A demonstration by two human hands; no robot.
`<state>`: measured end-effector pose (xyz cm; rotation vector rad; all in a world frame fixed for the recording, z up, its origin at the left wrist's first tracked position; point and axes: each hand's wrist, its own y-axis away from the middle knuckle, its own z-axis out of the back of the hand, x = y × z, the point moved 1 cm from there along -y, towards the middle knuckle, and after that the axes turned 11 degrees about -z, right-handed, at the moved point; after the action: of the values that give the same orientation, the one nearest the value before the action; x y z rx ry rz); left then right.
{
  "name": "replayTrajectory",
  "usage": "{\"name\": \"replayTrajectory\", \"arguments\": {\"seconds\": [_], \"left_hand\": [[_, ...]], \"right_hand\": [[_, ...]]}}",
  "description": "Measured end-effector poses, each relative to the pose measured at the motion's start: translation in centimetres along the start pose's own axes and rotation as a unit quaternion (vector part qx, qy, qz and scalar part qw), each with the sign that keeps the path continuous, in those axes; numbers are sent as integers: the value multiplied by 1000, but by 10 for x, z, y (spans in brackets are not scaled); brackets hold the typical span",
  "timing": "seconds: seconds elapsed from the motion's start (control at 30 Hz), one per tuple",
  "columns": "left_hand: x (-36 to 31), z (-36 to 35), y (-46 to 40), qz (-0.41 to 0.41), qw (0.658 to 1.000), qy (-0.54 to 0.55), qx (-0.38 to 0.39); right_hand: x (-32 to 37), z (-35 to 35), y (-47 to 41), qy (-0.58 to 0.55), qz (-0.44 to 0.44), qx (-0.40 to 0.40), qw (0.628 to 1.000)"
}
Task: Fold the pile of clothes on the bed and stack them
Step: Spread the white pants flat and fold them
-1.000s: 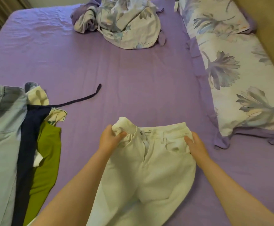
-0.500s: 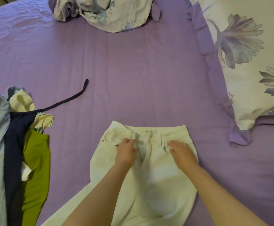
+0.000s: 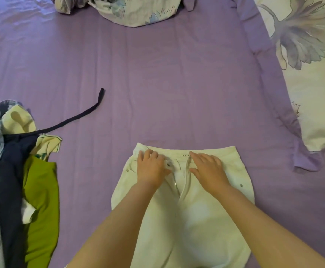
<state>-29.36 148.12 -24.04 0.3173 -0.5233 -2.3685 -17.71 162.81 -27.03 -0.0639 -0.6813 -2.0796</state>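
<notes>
White trousers (image 3: 186,209) lie flat on the purple bed sheet (image 3: 157,84), lower centre of frame, waistband toward the top, legs cut off by the bottom edge. Fly is open; waistband label is partly covered by the right fingers and only partly legible.

Left hand (image 3: 151,167) rests palm-down on the trousers left of the fly; fingers mostly straight, though whether the thumb side pinches the button flap is hard to tell. Right hand (image 3: 208,169) lies flat right of the fly, fingers spread and straight, gripping nothing.

Clothes pile (image 3: 18,180) sits at the left edge, cut off left and bottom: light denim, navy piece with a strap trailing right, green piece, cream bits. Individual garments can't be identified. Bundled floral bedding (image 3: 134,10) is cropped at top centre; floral pillow (image 3: 312,74) is cropped at the right edge.

Versus 1 s ago: the left hand no longer holds up a bunched waistband corner; waistband is now spread flat. Both hands have moved inward to the fly. View has tilted down, so pile and bedding sit higher in frame.
</notes>
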Motion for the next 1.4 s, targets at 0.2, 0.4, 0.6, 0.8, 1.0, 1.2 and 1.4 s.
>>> {"name": "replayTrajectory", "arguments": {"seconds": [0.2,0.4,0.6,0.8,1.0,1.2,1.4], "left_hand": [[8,5,2,-55,991,114,-30],[4,22,-20,-19,972,179,-151],[-7,-5,-2,-12,969,219,-114],[-4,-38,50,-93,923,374,-24],[0,-52,45,-113,933,340,-23],[1,-55,30,-131,935,327,39],[-3,-54,46,-65,899,434,10]], "right_hand": [[3,17,4,-49,-31,-65,996],[10,44,4,-239,-35,-140,960],[22,16,3,-233,-83,-19,969],[26,-17,52,-17,-90,-50,995],[32,-42,46,80,-126,-21,989],[20,-53,55,131,-95,-13,987],[23,-53,70,139,-112,0,984]]}}
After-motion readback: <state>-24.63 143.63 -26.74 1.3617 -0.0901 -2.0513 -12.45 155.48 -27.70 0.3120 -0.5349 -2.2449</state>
